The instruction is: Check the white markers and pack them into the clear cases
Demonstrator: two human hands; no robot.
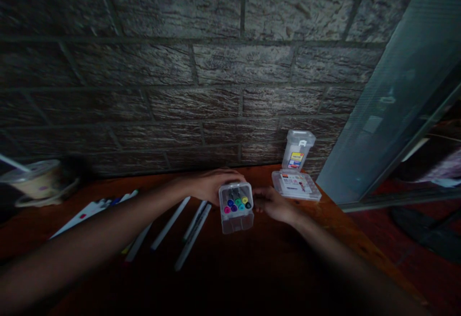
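Note:
A clear plastic marker case is tilted toward me over the table, its lid hanging down at the front. Inside it are several markers with pink, blue, purple, green, yellow and dark ends facing me. My left hand is wrapped round the left and back of the case; its fingertips are partly hidden. At the right side of the case, the curled fingers of my right hand are against its edge. Left of the case lie loose markers, among them a white one and another.
An upright clear box stands by the brick wall, behind a flat clear case with a printed label. More markers lie beyond my left forearm. A cup with a straw stands far left. Glass panelling rises on the right.

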